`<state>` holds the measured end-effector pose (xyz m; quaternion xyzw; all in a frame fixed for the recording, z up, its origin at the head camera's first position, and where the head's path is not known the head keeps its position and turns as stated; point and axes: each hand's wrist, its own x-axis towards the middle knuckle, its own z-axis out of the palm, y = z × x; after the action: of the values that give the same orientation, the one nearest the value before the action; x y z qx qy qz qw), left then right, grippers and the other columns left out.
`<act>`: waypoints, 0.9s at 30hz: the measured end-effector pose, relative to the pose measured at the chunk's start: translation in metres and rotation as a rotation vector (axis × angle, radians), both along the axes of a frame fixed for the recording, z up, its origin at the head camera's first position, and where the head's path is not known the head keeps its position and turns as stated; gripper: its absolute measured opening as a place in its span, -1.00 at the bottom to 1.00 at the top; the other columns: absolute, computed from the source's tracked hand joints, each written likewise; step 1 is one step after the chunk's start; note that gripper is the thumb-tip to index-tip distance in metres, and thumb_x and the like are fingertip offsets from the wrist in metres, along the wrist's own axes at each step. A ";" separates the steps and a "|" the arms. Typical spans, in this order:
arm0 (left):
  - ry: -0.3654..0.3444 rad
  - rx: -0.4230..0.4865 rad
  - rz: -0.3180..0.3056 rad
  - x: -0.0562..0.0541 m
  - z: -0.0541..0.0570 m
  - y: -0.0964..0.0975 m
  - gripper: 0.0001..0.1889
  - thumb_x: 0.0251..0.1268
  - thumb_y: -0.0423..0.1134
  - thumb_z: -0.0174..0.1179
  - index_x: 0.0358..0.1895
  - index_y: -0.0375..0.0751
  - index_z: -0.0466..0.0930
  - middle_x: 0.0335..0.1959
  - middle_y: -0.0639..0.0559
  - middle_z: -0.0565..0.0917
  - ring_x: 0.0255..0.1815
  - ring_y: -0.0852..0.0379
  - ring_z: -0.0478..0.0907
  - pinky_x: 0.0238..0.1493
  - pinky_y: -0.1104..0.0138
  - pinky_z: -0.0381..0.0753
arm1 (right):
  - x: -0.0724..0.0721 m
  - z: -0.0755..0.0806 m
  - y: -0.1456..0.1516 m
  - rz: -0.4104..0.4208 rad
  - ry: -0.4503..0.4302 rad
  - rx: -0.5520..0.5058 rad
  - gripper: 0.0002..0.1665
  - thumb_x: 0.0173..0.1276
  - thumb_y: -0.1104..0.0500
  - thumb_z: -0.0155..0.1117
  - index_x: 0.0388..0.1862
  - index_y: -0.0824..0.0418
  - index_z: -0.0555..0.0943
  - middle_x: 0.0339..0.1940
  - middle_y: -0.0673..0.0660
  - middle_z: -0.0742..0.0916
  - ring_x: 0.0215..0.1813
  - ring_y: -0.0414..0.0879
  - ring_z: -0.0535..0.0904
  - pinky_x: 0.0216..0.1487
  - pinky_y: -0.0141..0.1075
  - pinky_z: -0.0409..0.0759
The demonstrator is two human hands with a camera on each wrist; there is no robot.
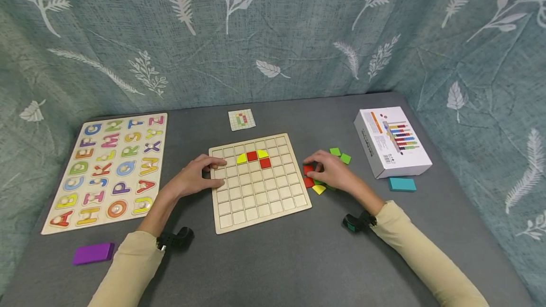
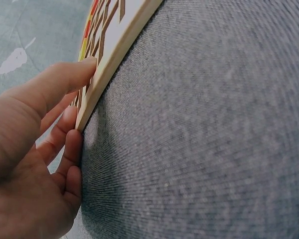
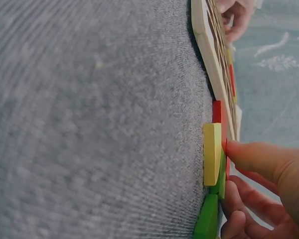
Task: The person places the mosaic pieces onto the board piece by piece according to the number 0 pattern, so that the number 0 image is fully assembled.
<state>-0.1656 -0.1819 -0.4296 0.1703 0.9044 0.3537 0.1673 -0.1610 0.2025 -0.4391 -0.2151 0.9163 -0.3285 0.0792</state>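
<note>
A square wooden grid board lies on the grey table. On it are two red square tiles and two yellow rounded tiles. My left hand rests its thumb and index fingertips on the board's left edge; in the left wrist view the other fingers bend beside the rim. Right of the board, my right hand pinches a red square tile between thumb and fingers. Another red tile, a yellow rounded tile and green tiles lie close under it, partly hidden.
A small pattern card lies behind the board. An alphabet puzzle board and a purple block are at the left. A white abacus box and a teal block stand at the right. Two loose green tiles lie beyond my right hand.
</note>
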 end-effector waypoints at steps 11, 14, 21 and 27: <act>0.008 0.003 -0.010 -0.001 0.000 -0.001 -0.44 0.18 -0.20 0.36 0.25 -0.26 0.49 -0.02 -0.18 0.47 -0.01 -0.06 0.35 -0.02 0.16 0.33 | -0.003 0.000 0.000 0.017 -0.011 0.011 -0.64 0.30 0.23 0.33 0.07 0.29 0.64 0.00 0.22 0.64 -0.22 -0.10 0.54 -0.25 -0.35 0.47; 0.011 0.004 -0.013 -0.001 -0.001 0.000 -0.44 0.17 -0.20 0.36 0.25 -0.26 0.49 -0.02 -0.18 0.47 -0.02 -0.05 0.35 -0.03 0.17 0.33 | -0.003 0.000 0.001 0.016 -0.020 0.005 -0.64 0.31 0.23 0.33 0.07 0.29 0.64 0.01 0.22 0.64 -0.21 -0.09 0.54 -0.24 -0.34 0.47; 0.017 0.002 -0.014 -0.001 -0.002 0.000 -0.45 0.17 -0.21 0.36 0.25 -0.27 0.49 -0.02 -0.18 0.47 -0.02 -0.05 0.35 -0.03 0.17 0.33 | -0.003 0.002 0.001 0.049 -0.021 0.019 -0.63 0.31 0.23 0.32 0.09 0.30 0.64 0.01 0.24 0.61 -0.16 -0.03 0.60 -0.20 -0.31 0.51; 0.020 0.005 -0.019 -0.001 -0.003 -0.001 -0.45 0.18 -0.21 0.36 0.25 -0.27 0.48 -0.02 -0.18 0.47 -0.02 -0.05 0.35 -0.03 0.16 0.34 | -0.006 0.000 0.002 0.074 -0.001 0.024 -0.64 0.31 0.26 0.31 0.08 0.32 0.64 0.01 0.26 0.61 -0.18 -0.03 0.59 -0.19 -0.28 0.53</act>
<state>-0.1663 -0.1825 -0.4325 0.1829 0.9034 0.3527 0.1612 -0.1668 0.2047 -0.4392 -0.2476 0.9115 -0.3145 0.0942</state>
